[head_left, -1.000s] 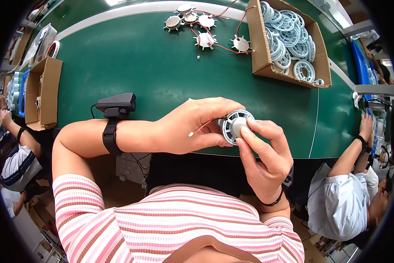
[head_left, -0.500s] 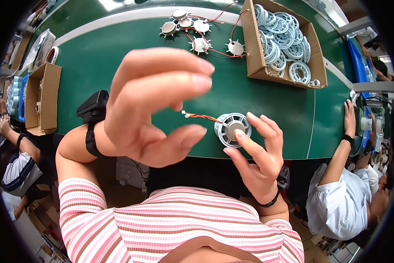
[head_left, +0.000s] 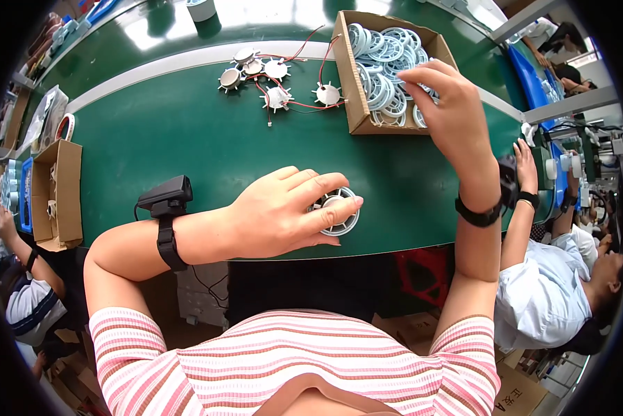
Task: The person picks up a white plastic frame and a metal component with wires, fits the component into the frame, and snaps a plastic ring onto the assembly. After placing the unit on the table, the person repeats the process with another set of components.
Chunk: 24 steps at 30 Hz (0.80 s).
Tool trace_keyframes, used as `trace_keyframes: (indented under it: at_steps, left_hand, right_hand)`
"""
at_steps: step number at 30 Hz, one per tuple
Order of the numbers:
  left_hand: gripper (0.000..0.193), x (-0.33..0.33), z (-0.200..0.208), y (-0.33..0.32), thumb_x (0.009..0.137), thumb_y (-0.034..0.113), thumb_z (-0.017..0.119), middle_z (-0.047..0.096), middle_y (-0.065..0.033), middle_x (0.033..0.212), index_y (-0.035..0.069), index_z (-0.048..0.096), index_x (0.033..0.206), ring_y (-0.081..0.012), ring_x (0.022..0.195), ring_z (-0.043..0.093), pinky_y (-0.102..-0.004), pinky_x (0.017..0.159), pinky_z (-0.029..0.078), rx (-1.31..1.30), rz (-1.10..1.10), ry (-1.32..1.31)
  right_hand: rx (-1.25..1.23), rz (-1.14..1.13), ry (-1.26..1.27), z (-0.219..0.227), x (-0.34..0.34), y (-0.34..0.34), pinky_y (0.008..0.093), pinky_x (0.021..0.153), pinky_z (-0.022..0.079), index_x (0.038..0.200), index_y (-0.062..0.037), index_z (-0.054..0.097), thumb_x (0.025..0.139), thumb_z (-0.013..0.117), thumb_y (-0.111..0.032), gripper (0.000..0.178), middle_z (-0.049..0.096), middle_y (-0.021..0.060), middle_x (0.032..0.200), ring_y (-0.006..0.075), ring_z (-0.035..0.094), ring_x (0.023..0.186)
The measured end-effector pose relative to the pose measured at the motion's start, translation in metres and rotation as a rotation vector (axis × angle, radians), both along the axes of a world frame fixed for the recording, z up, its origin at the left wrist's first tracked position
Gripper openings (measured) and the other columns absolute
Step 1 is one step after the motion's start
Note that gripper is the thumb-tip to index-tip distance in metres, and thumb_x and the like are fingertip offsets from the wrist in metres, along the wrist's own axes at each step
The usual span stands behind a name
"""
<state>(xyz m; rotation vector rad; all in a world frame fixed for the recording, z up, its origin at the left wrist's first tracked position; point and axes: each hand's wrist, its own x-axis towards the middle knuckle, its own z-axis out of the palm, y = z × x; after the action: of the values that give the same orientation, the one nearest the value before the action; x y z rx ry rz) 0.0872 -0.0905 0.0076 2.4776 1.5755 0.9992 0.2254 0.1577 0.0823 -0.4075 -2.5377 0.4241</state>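
My left hand [head_left: 280,213] is closed over a round light-blue spoked housing [head_left: 350,223] near the front edge of the green table. A silver disc sits at the housing's middle, partly hidden by my fingers. My right hand [head_left: 450,104] is raised over the near side of a cardboard box [head_left: 355,104]. Its thumb and fingers are bent with a small gap between them, and nothing shows in them. Inside the box lie several light-blue spoked rings [head_left: 377,90].
Several silver discs with tabs [head_left: 277,98] and red wires lie at the far middle. Another cardboard box [head_left: 65,187] stands at the left edge. A co-worker's hand [head_left: 526,166] rests on the table at the right. A white cup-shaped part [head_left: 200,9] stands at the back.
My right hand has let go of the housing and moved up to the box. My left hand has come down and taken hold of the housing. The view has shifted.
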Motion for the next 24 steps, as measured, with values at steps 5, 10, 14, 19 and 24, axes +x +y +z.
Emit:
trace_keyframes:
  at_steps: [5, 10, 14, 19, 24]
  left_hand:
    - [0.059, -0.004, 0.001, -0.003, 0.08, 0.035, 0.083, 0.061, -0.0129, 0.122, 0.015, 0.065, 0.133, -0.025, 0.085, 0.064, -0.0363, 0.073, 0.053, 0.02, 0.059, -0.033]
    - [0.058, -0.007, -0.004, -0.004, 0.08, 0.035, 0.084, 0.061, -0.0138, 0.122, 0.018, 0.067, 0.132, -0.0249, 0.082, 0.064, -0.0361, 0.07, 0.054, 0.002, 0.043, -0.122]
    - [0.058, -0.005, 0.001, -0.008, 0.08, 0.034, 0.084, 0.06, -0.015, 0.123, 0.023, 0.067, 0.134, -0.026, 0.084, 0.065, -0.0364, 0.07, 0.055, -0.087, 0.044, -0.082]
    - [0.057, -0.008, 0.001, -0.008, 0.081, 0.032, 0.085, 0.059, -0.0163, 0.126, 0.028, 0.067, 0.135, -0.027, 0.086, 0.066, -0.0359, 0.069, 0.055, -0.102, 0.037, -0.076]
    - [0.07, -0.007, -0.002, -0.004, 0.08, 0.026, 0.086, 0.06, -0.0169, 0.129, 0.017, 0.058, 0.143, -0.0289, 0.093, 0.067, -0.0377, 0.072, 0.057, -0.091, 0.049, -0.111]
  right_hand:
    - [0.156, 0.142, -0.175, -0.03, -0.039, 0.028, 0.0363, 0.085, 0.051, 0.103, -0.0012, 0.072, 0.09, 0.072, -0.009, 0.015, 0.065, 0.0127, 0.108, 0.0296, 0.065, 0.097]
    - [-0.001, 0.15, -0.202, -0.019, -0.034, 0.034, 0.0359, 0.09, 0.05, 0.103, -0.0009, 0.07, 0.088, 0.074, -0.01, 0.017, 0.061, 0.0114, 0.109, 0.0281, 0.063, 0.101]
    - [-0.08, 0.134, -0.077, 0.017, 0.006, 0.017, 0.0338, 0.09, 0.049, 0.1, -0.0001, 0.069, 0.085, 0.075, -0.008, 0.018, 0.06, 0.0093, 0.107, 0.0248, 0.063, 0.099]
    - [-0.182, 0.161, -0.078, 0.018, 0.064, -0.054, 0.0321, 0.084, 0.052, 0.1, -0.001, 0.07, 0.074, 0.081, 0.004, 0.028, 0.059, 0.0108, 0.109, 0.0237, 0.064, 0.098]
    - [-0.142, 0.112, -0.153, -0.015, 0.081, -0.078, 0.0326, 0.079, 0.054, 0.101, -0.0015, 0.071, 0.071, 0.083, 0.006, 0.033, 0.058, 0.0117, 0.11, 0.0245, 0.064, 0.097]
